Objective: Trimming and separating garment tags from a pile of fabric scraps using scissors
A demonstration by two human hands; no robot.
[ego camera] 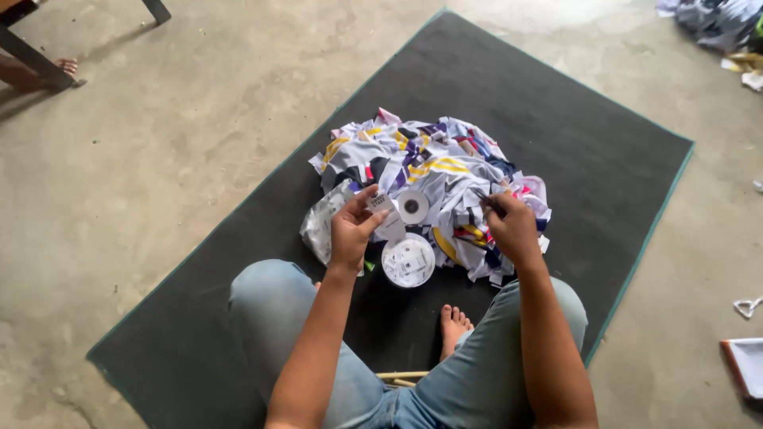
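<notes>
**Hands at a pile of fabric scraps on a mat**

The left hand (354, 230) pinches a small white tag (380, 202) between thumb and fingers, which are closed on it, just above a strip of white tape that runs down from it. Right beside the tag sits a small white roll (412, 206), lying on the near edge of the scrap pile (429, 171). Nearer the person, a larger white spool (408, 260) lies flat on the mat (572, 143), just right of the left wrist.

The right hand (513, 229) rests on the right side of the pile, fingers curled shut around a thin dark object (486, 200) whose tip pokes out to the left; what it is cannot be told.

The pile is a heap of white, purple, yellow and pink cloth cuttings in the middle of the dark mat. A crumpled clear bag (322, 222) lies at its left edge, touching it.

The person sits at the near end of the mat in blue jeans (274, 318), knees apart, with one bare foot (455, 326) between them. The mat lies on a concrete floor (159, 159). Far left, another person's foot (67, 65) shows beside a furniture leg. More scraps (715, 20) lie far right, and a white board (747, 365) sits at the near right edge.
</notes>
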